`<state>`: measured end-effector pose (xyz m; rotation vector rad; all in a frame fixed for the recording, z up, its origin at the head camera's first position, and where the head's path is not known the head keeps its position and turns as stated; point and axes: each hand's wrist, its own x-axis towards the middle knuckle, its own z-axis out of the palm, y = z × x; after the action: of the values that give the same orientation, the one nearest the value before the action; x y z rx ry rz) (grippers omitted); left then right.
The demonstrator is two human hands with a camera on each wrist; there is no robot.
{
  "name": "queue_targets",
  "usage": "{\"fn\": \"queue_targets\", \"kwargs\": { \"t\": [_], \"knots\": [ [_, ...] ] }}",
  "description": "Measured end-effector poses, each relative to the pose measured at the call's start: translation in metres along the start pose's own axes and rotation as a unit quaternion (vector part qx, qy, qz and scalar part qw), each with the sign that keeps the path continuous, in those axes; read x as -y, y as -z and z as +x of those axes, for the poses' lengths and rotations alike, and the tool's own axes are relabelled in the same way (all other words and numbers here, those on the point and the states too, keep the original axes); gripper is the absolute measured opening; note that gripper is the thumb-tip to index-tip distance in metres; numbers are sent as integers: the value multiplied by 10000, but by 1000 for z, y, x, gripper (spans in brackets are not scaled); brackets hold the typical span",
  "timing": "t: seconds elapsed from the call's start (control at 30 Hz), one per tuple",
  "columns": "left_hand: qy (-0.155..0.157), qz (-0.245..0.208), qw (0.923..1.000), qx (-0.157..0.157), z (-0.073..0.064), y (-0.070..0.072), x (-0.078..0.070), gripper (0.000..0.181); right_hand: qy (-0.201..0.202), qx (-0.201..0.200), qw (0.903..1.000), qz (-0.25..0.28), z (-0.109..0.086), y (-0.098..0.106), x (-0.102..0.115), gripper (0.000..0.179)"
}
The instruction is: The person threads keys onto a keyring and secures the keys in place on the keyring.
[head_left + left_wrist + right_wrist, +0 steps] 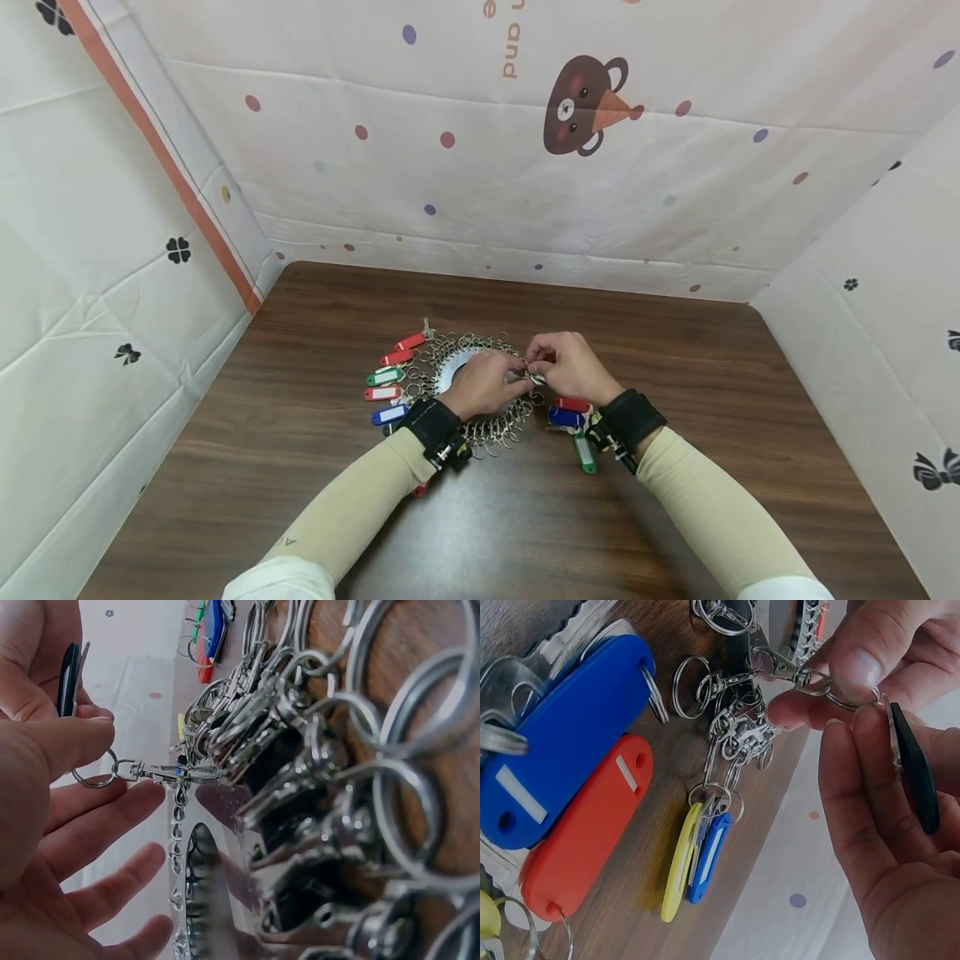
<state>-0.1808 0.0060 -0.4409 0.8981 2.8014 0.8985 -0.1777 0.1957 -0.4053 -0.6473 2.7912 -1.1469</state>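
Observation:
A round metal rack [452, 367] fringed with many swivel clasps and split rings lies on the table, several tagged keys hanging from its left side. My left hand [483, 385] is over it, thumb and finger pinching a split ring [94, 784] on one swivel clasp [154, 774]. To its right, my right hand [573, 367] holds a key with a dark green tag [915, 772], its top against that ring. Whether the key is threaded on the ring, I cannot tell. Both hands hide part of the rack.
Beside my right wrist lie loose tagged keys: a red tag [573, 404], a blue tag [566, 417] and a green tag [585, 454]. Left of the rack are red tags, a green tag [386, 377] and a blue tag [390, 414]. Printed cloth [480, 167] walls the brown table [675, 333].

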Motion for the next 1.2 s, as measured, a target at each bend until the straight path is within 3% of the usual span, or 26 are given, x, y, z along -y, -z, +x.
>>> {"fn": "queue_targets", "kwargs": {
  "t": [0.27,0.5,0.83,1.2],
  "knots": [
    [154,-65,9991,-402,1,-3,-1,33,-3,-23,10000,4,1,0,0,11],
    [-66,63,9985,-535,1,-5,-1,25,-55,-37,10000,-34,2,0,1,13],
    [-11,-33,9998,-177,0,-1,0,33,-45,-42,10000,-6,1,0,2,13],
    [6,143,9995,-282,1,-4,-1,33,-84,-64,9999,62,0,-1,2,14]
  ]
}}
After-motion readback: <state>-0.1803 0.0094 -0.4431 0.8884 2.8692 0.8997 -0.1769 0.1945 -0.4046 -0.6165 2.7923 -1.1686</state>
